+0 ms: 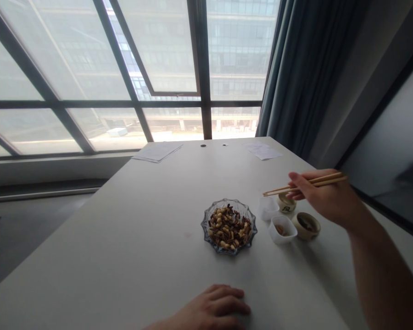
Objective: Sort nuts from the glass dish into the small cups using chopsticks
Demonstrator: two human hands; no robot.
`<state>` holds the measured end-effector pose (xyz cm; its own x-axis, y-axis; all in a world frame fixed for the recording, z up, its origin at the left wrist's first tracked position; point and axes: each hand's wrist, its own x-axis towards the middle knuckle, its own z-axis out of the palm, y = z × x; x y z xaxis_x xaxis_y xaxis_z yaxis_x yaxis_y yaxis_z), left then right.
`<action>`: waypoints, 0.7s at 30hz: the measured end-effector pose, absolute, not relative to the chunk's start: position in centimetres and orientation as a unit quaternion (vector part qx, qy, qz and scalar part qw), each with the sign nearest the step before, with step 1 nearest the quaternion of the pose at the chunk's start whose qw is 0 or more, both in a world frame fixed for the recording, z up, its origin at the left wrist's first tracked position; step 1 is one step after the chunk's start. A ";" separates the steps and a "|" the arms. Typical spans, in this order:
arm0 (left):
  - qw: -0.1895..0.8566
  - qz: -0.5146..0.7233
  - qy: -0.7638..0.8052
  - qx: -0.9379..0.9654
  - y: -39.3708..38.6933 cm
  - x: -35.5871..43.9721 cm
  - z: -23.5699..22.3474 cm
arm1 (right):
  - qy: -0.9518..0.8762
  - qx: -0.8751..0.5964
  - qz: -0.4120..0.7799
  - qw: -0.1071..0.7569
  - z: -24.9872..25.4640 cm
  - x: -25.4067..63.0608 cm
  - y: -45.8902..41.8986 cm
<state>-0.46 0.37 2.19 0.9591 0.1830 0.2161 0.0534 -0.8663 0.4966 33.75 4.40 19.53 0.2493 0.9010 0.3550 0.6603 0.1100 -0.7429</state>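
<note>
The right hand (325, 198) is holding a pair of wooden chopsticks (304, 185), its fingers (296, 180) closed firmly around their upper half. The chopsticks are running roughly left to right across the view, tilting slightly downward toward their tips, which are pointing left and hanging just above a small translucent plastic cup (269, 209). The tips do not appear to be touching anything, though the height above the cup is hard to judge from this view.

A scalloped blue glass dish (242, 206) is sitting on the white surface (124, 243), to the left of the tips and slightly nearer the person. It is holding a heap of pale peanuts and dark striped seeds (229, 227). The chopsticks are the closest thing to the dish from the right side, while the right hand itself is well apart from it. The left hand (209, 309) is resting on the near part of the surface, its fingers (227, 298) relaxed, slightly curved and gripping nothing.

Just right of the dish, a second plastic cup (282, 229) is holding a few small pieces. Beside the cups, a ceramic cup with a dark character (286, 204) and a wider ceramic cup (306, 225) are standing close together. Sheets of paper (157, 152) are lying near the far edge, in front of a large window (124, 55).
</note>
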 end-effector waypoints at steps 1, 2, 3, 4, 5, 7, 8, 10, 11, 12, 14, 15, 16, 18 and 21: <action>0.253 0.129 0.063 0.957 0.4 -0.4 2.2 | -0.583 -0.671 0.104 0.447 19.8 34.8 4.3; 0.253 0.129 0.065 0.957 0.4 -0.4 2.2 | -0.567 -0.687 0.077 0.449 20.0 35.7 4.4; 0.252 0.129 0.066 0.957 0.4 -0.4 2.1 | -0.553 -0.699 0.059 0.449 20.1 36.5 4.5; 0.251 0.129 0.066 0.957 0.4 -0.4 2.0 | -0.543 -0.709 0.049 0.448 20.0 37.3 4.6; 0.249 0.130 0.066 0.958 0.4 -0.4 1.8 | -0.537 -0.715 0.049 0.445 19.9 37.9 4.9; 0.243 0.135 0.063 0.958 0.5 -0.4 1.5 | -0.534 -0.722 0.068 0.434 19.5 38.7 5.5; 0.242 0.137 0.061 0.959 0.5 -0.4 1.4 | -0.535 -0.723 0.084 0.429 19.3 38.9 5.8; 0.245 0.137 0.059 0.958 0.5 -0.4 1.2 | -0.533 -0.724 0.116 0.423 18.8 39.3 6.4; 0.247 0.136 0.059 0.957 0.5 -0.5 1.2 | -0.530 -0.725 0.127 0.421 18.6 39.4 6.6; 0.251 0.134 0.059 0.957 0.5 -0.5 1.2 | -0.528 -0.726 0.132 0.420 18.5 39.4 6.8; 0.256 0.135 0.059 0.955 0.5 -0.5 1.2 | -0.530 -0.727 0.127 0.417 18.5 39.4 6.9; 0.257 0.137 0.060 0.955 0.5 -0.6 1.2 | -0.534 -0.725 0.120 0.418 18.5 39.4 6.9; 0.258 0.136 0.058 0.955 0.6 -0.6 1.3 | -0.535 -0.721 0.111 0.425 18.6 39.2 6.8; 0.258 0.133 0.057 0.955 0.6 -0.6 1.4 | -0.534 -0.707 0.100 0.453 18.8 38.7 6.6; 0.256 0.127 0.059 0.956 0.5 -0.5 1.5 | -0.538 -0.672 0.138 0.490 19.0 36.9 6.1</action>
